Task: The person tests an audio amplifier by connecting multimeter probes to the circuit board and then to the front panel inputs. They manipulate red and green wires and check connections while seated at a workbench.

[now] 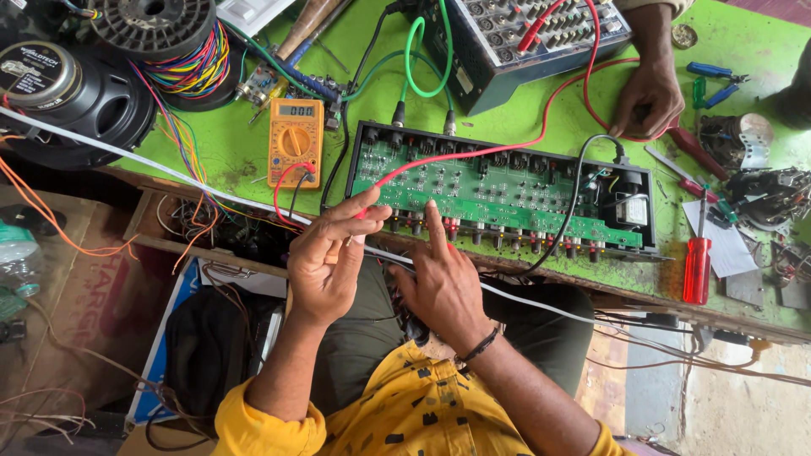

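Green and cluttered, the desk is carrying an opened amplifier chassis with a long green circuit board lying along its near edge. The left hand is hovering just in front of that edge, its thumb and fingers curling together and pinching a red test probe whose tip is reaching the board's left end. The right hand is sitting beside it, mostly folded, with the index finger stretching out and touching the row of knob shafts at the board's front. A yellow multimeter is lying just left of the chassis. Toward the far edge, another person's hand is resting loosely curled beside a grey mixer. A red screwdriver is lying near the right end.
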